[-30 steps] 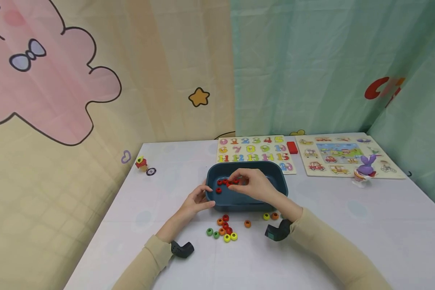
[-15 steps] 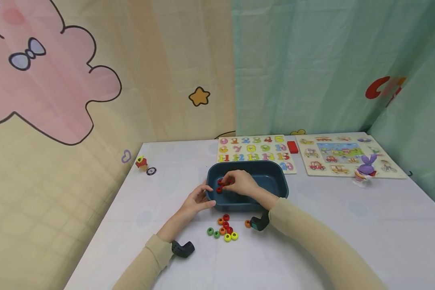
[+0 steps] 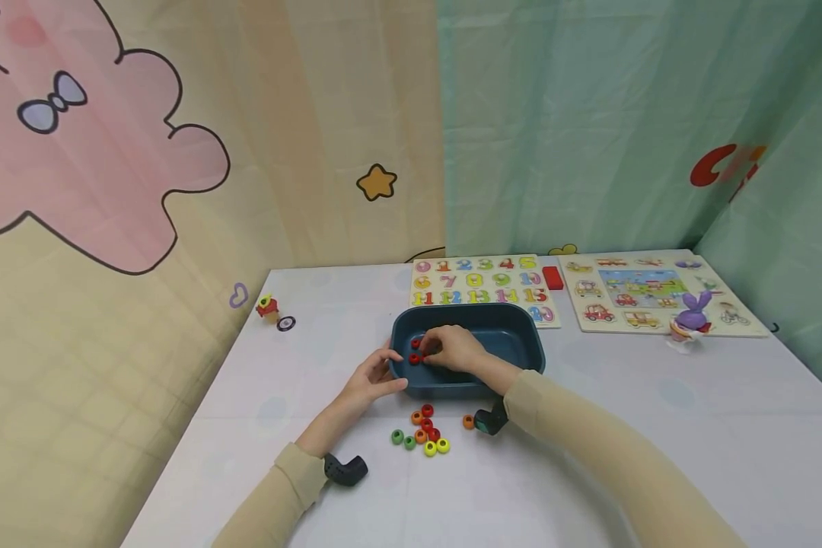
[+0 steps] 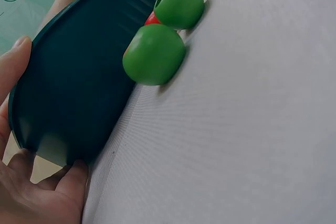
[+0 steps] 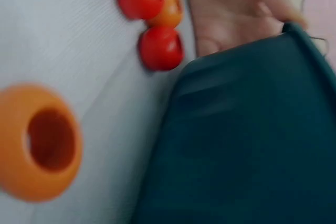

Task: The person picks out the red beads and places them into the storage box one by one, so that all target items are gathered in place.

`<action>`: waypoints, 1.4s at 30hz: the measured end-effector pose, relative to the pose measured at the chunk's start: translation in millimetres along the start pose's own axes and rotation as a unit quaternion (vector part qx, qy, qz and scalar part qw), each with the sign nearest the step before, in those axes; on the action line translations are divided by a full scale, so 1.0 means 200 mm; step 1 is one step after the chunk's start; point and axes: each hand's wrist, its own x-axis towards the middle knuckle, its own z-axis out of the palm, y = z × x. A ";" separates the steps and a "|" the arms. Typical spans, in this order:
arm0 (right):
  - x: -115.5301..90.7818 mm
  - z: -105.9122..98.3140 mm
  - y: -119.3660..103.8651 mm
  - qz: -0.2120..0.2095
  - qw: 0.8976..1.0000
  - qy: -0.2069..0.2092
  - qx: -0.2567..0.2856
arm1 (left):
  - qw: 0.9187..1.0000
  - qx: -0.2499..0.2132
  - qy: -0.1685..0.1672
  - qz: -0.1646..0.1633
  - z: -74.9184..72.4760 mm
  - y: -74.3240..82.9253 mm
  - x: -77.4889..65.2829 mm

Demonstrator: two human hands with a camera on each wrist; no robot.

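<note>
A dark blue rectangular bin [image 3: 520,335] stands on the white table, with several red beads [image 3: 414,358] at its left end. My left hand [image 3: 377,377] grips that end. In the left wrist view its thumb [image 4: 16,64] rests on the rim and the fingers lie along the lower side. My right hand [image 3: 455,350] reaches inside the bin, fingers curled and tips pinching a red bead by the left end. It hides part of the bin floor and perhaps more beads. The right wrist view shows only the bin's outer wall [image 5: 247,135], not the right fingertips.
Before the bin lie loose red, orange, green [image 3: 397,437] and yellow beads [image 3: 430,449], plus a separate orange bead [image 3: 469,422]. Behind it are a number puzzle board [image 3: 476,266], a red block [image 3: 552,278] and a vehicle puzzle board [image 3: 575,320]. Small toys [image 3: 268,308] stand at both sides.
My right hand has moved left and deeper into the bin, and its forearm now covers the yellow and orange beads at right. My left hand has stayed on the bin.
</note>
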 end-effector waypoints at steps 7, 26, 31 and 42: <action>-0.09 -0.06 -0.04 -0.052 0.989 0.054 0.128 | 1.000 -0.010 0.009 0.003 -0.04 -0.12 0.04; -0.50 -0.03 -0.15 -0.104 0.970 -0.047 0.217 | 1.000 -0.007 0.019 0.004 -0.04 -0.14 0.05; -0.51 0.06 -0.09 -0.095 0.974 -0.057 0.198 | 1.000 -0.005 0.019 0.009 -0.04 -0.14 0.04; -0.49 0.14 -0.06 -0.065 0.987 -0.048 0.140 | 1.000 -0.014 0.011 -0.004 -0.04 -0.12 0.04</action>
